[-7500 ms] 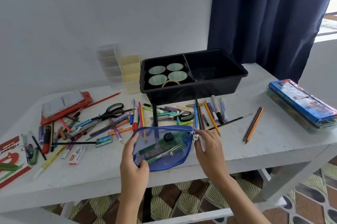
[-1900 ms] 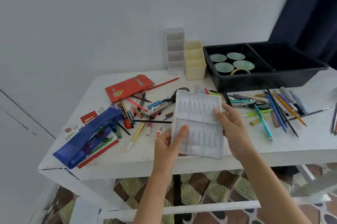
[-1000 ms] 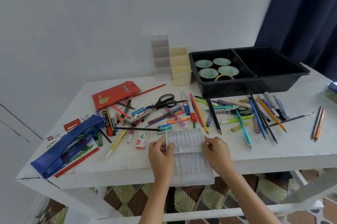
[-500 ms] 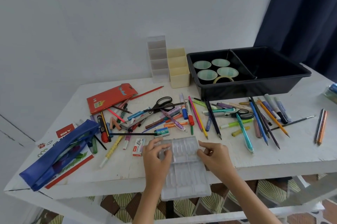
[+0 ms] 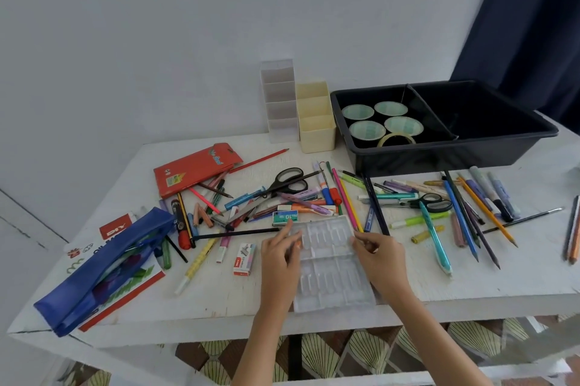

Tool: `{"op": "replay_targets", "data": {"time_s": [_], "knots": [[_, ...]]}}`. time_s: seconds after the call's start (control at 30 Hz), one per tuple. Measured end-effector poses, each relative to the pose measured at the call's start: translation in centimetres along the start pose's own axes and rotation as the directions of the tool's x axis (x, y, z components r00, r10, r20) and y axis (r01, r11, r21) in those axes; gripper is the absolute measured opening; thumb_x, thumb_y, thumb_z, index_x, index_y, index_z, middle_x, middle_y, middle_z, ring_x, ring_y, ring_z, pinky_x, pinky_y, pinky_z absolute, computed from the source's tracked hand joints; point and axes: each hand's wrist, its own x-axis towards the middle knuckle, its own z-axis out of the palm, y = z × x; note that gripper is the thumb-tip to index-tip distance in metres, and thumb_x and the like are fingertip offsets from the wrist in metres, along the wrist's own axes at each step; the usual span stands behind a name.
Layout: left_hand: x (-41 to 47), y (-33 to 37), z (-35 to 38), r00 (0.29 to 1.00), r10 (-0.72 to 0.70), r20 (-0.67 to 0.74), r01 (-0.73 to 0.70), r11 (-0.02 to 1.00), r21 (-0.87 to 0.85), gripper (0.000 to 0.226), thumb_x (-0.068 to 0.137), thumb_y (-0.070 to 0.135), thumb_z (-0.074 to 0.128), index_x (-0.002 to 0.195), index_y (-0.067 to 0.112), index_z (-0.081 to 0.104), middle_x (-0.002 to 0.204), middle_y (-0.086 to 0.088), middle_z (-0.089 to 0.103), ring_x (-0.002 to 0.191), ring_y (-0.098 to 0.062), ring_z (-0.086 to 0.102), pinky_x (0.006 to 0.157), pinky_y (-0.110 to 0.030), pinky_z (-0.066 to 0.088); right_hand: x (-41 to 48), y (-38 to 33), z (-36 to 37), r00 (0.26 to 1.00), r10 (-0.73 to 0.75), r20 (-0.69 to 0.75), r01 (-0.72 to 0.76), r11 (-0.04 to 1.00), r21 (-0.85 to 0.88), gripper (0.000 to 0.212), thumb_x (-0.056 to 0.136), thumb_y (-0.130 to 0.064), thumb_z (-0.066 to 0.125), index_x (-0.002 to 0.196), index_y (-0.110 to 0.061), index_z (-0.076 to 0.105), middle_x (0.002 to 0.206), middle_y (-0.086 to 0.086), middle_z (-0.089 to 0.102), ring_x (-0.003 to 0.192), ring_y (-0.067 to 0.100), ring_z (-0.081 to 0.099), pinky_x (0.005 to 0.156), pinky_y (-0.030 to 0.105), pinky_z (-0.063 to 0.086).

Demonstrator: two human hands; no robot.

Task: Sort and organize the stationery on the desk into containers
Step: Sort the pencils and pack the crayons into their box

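Two grips are pinching the clear tray (image 5: 329, 272): the left grip (image 5: 279, 260) at its left rim, the right grip (image 5: 381, 257) at its right rim. The tray is lying on the bench (image 5: 502, 279), very near the front edge, so one careless pull is risking a fall. Its thin, transparent plastic is showing two rows of ribbed slots.

White table (image 5: 518, 285) under scattered stationery (image 5: 343, 197)
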Motion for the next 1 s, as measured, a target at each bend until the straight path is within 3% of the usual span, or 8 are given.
{"op": "replay_targets", "data": {"time_s": [0.1, 0.17, 0.3, 0.4, 0.47, 0.53, 0.6, 1.0], "knots": [[0.2, -0.1, 0.3, 0.999, -0.024, -0.024, 0.023, 1.000, -0.010, 0.027, 0.092, 0.012, 0.055, 0.116, 0.017, 0.065, 0.130, 0.024, 0.044, 0.100, -0.012, 0.046, 0.079, -0.002, 0.036, 0.3, -0.1, 0.1, 1.000, 0.025, -0.004, -0.025, 0.998, -0.053, 0.022, 0.088, -0.022, 0.064, 0.108, -0.012, 0.069, 0.069, -0.001, 0.059, 0.060, 0.007, 0.050, 0.051, 0.010, 0.039], [0.3, 0.0, 0.4, 0.999, -0.033, -0.040, 0.033, 0.999, -0.023, 0.026, 0.092, 0.012, 0.056, 0.115, 0.018, 0.066, 0.129, 0.024, 0.045, 0.096, -0.011, 0.046, 0.077, -0.002, 0.036, 0.7, -0.3, 0.3, 1.000, -0.003, -0.012, 0.002, 0.992, -0.129, 0.021, 0.088, -0.024, 0.064, 0.107, -0.017, 0.067, 0.073, -0.003, 0.057, 0.061, 0.007, 0.049, 0.053, 0.014, 0.036], [0.4, -0.1, 0.4, 0.998, -0.015, -0.056, 0.014, 0.999, -0.033, 0.025, 0.090, 0.012, 0.058, 0.114, 0.018, 0.067, 0.128, 0.023, 0.046, 0.091, -0.011, 0.045, 0.076, -0.001, 0.033, 2.6, -2.3, 0.9, 0.975, -0.212, -0.070, 0.187, 0.947, -0.262, 0.012, 0.090, -0.022, 0.060, 0.100, -0.020, 0.066, 0.085, -0.004, 0.056, 0.067, 0.006, 0.049, 0.057, 0.014, 0.036], [0.4, -0.3, 0.4, 0.998, -0.008, -0.065, 0.006, 0.999, -0.035, 0.025, 0.089, 0.013, 0.060, 0.113, 0.017, 0.067, 0.129, 0.020, 0.048, 0.093, -0.011, 0.046, 0.076, -0.001, 0.034, 5.4, -4.6, 2.3, 0.942, -0.337, 0.013, 0.323, 0.892, -0.315, 0.015, 0.091, -0.019, 0.059, 0.102, -0.015, 0.068, 0.093, -0.005, 0.057, 0.077, 0.008, 0.051, 0.064, 0.010, 0.034], [0.5, -0.2, 0.4, 0.997, -0.009, -0.072, 0.005, 0.999, -0.043, 0.026, 0.089, 0.012, 0.060, 0.113, 0.018, 0.067, 0.128, 0.022, 0.047, 0.093, -0.003, 0.043, 0.076, -0.002, 0.035, 7.6, -5.6, 3.6, 0.906, -0.399, 0.143, 0.423, 0.823, -0.381, 0.018, 0.093, -0.017, 0.056, 0.104, -0.012, 0.069, 0.098, 0.001, 0.063, 0.091, 0.014, 0.052, 0.074, 0.016, 0.038], [0.4, -0.2, 0.4, 0.997, -0.009, -0.075, 0.005, 0.999, -0.054, 0.027, 0.089, 0.012, 0.060, 0.114, 0.018, 0.067, 0.128, 0.023, 0.047, 0.095, 0.001, 0.043, 0.076, -0.003, 0.036, 9.5, -6.4, 5.0, 0.856, -0.384, 0.347, 0.514, 0.707, -0.485, 0.022, 0.094, -0.016, 0.051, 0.108, -0.016, 0.069, 0.105, 0.004, 0.064, 0.104, 0.020, 0.049, 0.087, 0.027, 0.037], [0.4, -0.2, 0.5, 0.997, -0.011, -0.076, 0.006, 0.998, -0.063, 0.027, 0.089, 0.012, 0.060, 0.114, 0.018, 0.067, 0.129, 0.022, 0.047, 0.095, 0.000, 0.043, 0.075, -0.004, 0.037, 10.6, -6.9, 6.1, 0.824, -0.337, 0.455, 0.559, 0.613, -0.558, 0.025, 0.094, -0.017, 0.050, 0.110, -0.022, 0.069, 0.110, 0.003, 0.062, 0.109, 0.022, 0.047, 0.089, 0.032, 0.036], [0.5, -0.5, 0.7, 0.996, -0.027, -0.080, 0.023, 0.998, -0.056, 0.027, 0.088, 0.014, 0.060, 0.114, 0.021, 0.068, 0.128, 0.025, 0.047, 0.092, -0.001, 0.043, 0.072, -0.005, 0.039, 11.8, -7.1, 7.6, 0.821, -0.250, 0.513, 0.568, 0.434, -0.699, 0.017, 0.086, -0.021, 0.065, 0.101, -0.026, 0.071, 0.125, 0.006, 0.060, 0.133, 0.023, 0.034, 0.098, 0.038, 0.037]]}}
